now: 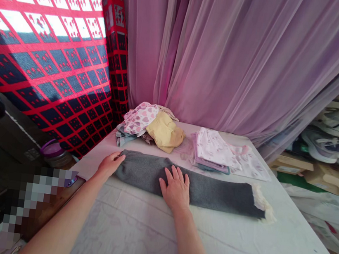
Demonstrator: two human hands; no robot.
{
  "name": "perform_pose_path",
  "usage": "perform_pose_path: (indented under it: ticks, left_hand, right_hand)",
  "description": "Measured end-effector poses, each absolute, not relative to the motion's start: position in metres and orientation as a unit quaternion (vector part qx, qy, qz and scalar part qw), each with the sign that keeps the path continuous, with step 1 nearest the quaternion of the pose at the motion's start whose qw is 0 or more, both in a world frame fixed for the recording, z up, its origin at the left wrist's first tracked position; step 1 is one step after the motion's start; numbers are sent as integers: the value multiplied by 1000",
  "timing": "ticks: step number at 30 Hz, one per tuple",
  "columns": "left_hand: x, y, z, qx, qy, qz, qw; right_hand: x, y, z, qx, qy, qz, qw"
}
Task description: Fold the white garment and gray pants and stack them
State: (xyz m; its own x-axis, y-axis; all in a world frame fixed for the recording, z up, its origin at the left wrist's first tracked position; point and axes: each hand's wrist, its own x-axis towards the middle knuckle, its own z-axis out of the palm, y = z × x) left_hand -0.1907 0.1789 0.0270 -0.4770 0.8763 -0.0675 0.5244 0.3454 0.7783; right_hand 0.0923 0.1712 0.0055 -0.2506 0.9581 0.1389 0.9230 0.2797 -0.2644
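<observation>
From where I stand, not a word, brand or number can be read anywhere in the room. The cardboard box at the far right carries a pale label, but it is too small and blurred to make out, and the purple-lidded jar near the counter's corner shows no legible print.

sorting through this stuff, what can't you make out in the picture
Head view, the only one:

The garments under the yellow cloth in the pile: covered by it and the heart-print cloth.

The parts of the gray cloth under the left hand and right hand: hidden by the hands.

Whatever lies at lower left: blurred by a pixelated patch.

The sneakers at right: cut off by the right edge.
</observation>
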Motion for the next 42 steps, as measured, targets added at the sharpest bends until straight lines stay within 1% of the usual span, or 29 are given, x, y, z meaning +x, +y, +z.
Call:
perform_pose_path:
  ticks: [2, 4, 6, 9, 14, 21, 24, 27, 36, 38, 42]
  left_hand:
    - [-192, 182, 29, 472, 817, 272, 191]
    - [-192, 184, 32, 497, 827, 217, 150]
    - [-191, 187, 35, 510, 829, 190, 128]
    - [-189, 195, 38, 499, 841, 166, 130]
    - [-190, 211, 40, 476, 845, 186, 155]
    - [-182, 206, 35, 476, 811, 279, 196]
    - [-179, 203, 35, 474, 808, 294, 190]
    - [-178, 202, 38, 467, 822, 280, 164]
    - [-167, 197, 39, 463, 860, 176, 118]
    - [-170, 195, 37, 474, 854, 177, 122]
    - [-183, 191, 34, 496, 829, 200, 165]
  right_hand:
    - [92, 171, 5, -597, -788, 63, 136]
    - [92, 171, 5, -598, -788, 61, 136]
    - [92, 171, 5, -598, -787, 58, 138]
    - [92, 171, 4, -598, -788, 56, 139]
    - [92, 171, 4, -599, -787, 52, 138]
    - [91, 170, 5, -601, -786, 51, 135]
    - [91, 171, 4, -601, -786, 51, 134]
    - [91, 171, 3, -599, -787, 52, 136]
    - [91, 169, 7, -606, -783, 51, 135]
    - [91, 169, 8, -606, -782, 53, 134]
    - [91, 170, 7, -609, -780, 55, 134]
